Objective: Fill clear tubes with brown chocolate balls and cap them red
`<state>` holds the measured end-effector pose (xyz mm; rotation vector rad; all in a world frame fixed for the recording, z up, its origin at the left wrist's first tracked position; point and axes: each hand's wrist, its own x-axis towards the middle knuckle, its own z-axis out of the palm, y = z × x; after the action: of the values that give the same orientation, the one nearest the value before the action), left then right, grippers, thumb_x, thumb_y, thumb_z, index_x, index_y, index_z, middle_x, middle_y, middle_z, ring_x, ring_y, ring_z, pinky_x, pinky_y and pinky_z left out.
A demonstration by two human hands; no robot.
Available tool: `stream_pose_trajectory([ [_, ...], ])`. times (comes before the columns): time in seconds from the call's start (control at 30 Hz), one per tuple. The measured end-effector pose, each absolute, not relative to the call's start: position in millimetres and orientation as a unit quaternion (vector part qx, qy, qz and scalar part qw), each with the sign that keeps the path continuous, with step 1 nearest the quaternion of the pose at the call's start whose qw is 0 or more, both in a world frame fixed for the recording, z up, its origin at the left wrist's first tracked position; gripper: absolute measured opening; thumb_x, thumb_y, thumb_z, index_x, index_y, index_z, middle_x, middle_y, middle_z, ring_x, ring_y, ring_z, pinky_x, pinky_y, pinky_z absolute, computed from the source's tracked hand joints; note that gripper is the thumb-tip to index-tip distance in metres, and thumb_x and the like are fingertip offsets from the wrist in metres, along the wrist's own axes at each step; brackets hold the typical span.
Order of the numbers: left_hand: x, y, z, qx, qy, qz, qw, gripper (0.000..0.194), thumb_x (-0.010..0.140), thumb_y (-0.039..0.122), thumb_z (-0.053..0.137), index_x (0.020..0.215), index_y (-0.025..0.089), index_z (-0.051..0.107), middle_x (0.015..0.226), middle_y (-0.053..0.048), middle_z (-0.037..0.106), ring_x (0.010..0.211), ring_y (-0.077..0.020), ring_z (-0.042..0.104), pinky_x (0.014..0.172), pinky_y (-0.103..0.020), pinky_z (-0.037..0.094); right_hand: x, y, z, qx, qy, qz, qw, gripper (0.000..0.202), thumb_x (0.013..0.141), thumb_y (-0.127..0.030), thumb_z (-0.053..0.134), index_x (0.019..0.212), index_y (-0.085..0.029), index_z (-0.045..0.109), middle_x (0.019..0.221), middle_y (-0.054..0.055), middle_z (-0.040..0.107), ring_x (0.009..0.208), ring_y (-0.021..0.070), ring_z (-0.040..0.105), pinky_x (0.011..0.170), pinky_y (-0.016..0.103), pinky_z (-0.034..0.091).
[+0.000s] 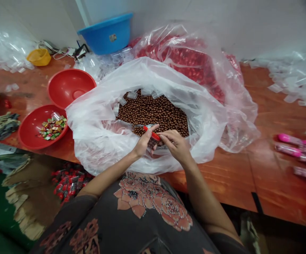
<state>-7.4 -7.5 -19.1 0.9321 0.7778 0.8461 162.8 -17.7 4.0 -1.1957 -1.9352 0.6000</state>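
Over a large white plastic bag (89, 120) of small round brown balls (153, 111), both hands meet at a small clear container with a red cap (151, 133). My left hand (143, 143) is wrapped round the container from the left, its thumb along the cap. My right hand (174, 143) pinches the right end of the red cap. Brown balls seem to show through the container, partly hidden by the fingers. Clear empty containers (123, 101) lie on the balls along the bag's far and left edges.
Two red bowls stand left, one empty (72, 86), one with wrapped pieces (23, 128). Behind are a blue basin (105, 35) and a bag of red items (190, 58). Pink-capped tubes (288, 150) lie right; red-capped containers (69, 183) sit below the table's left edge.
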Motion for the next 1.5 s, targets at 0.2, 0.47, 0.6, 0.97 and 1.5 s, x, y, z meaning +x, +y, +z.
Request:
stream_pose_trajectory([
  [0.2,-6,-8,-11,0.443,0.379,0.412,0.7,0.073,0.091,0.069,0.031,0.147,0.022,0.04,0.088,-0.008,0.068,0.072,-0.018,0.063,0.067,-0.031,0.053,154,-27,-4,-0.442,-0.824,0.119,0.335,0.052,0.09,-0.045,0.058,0.134,-0.018,0.051,0.12,0.014,0.06,0.109,0.0261,0.055,0.093,0.044,0.047],
  [0.47,0,-10,10,0.33,0.297,0.414,0.795,0.086,0.085,0.079,0.024,0.146,0.021,0.043,0.104,-0.012,0.069,0.084,-0.021,0.065,0.066,-0.029,0.051,151,-29,-10,-0.458,-0.796,0.092,0.384,0.082,0.083,-0.047,0.066,0.152,-0.029,0.025,0.124,0.013,0.051,0.114,0.0283,0.051,0.096,0.048,0.047],
  [0.6,-2,-8,20,0.278,0.316,0.437,0.795,0.059,0.092,0.054,0.039,0.132,0.016,0.059,0.098,-0.01,0.071,0.085,-0.0197,0.065,0.073,-0.029,0.05,151,-31,-5,-0.421,-0.838,0.043,0.344,0.083,0.089,-0.037,0.06,0.155,-0.026,0.011,0.126,0.015,0.052,0.116,0.0301,0.051,0.095,0.051,0.046],
  [0.97,-4,-13,17,0.27,0.33,0.419,0.802,0.056,0.082,0.036,0.049,0.132,0.013,0.058,0.085,-0.007,0.069,0.064,-0.0144,0.059,0.058,-0.025,0.046,146,-34,6,-0.433,-0.839,0.042,0.326,0.078,0.086,-0.05,0.061,0.149,-0.023,0.023,0.129,0.016,0.05,0.119,0.0303,0.049,0.099,0.049,0.045],
  [1.5,-21,-39,5,0.368,0.472,0.474,0.646,0.046,0.09,0.043,0.046,0.128,0.018,0.052,0.06,0.003,0.052,0.047,-0.0105,0.046,0.045,-0.021,0.038,121,-31,-3,-0.355,-0.883,0.001,0.306,0.06,0.084,-0.055,0.057,0.127,-0.015,0.047,0.111,0.016,0.062,0.105,0.0304,0.057,0.089,0.046,0.046],
])
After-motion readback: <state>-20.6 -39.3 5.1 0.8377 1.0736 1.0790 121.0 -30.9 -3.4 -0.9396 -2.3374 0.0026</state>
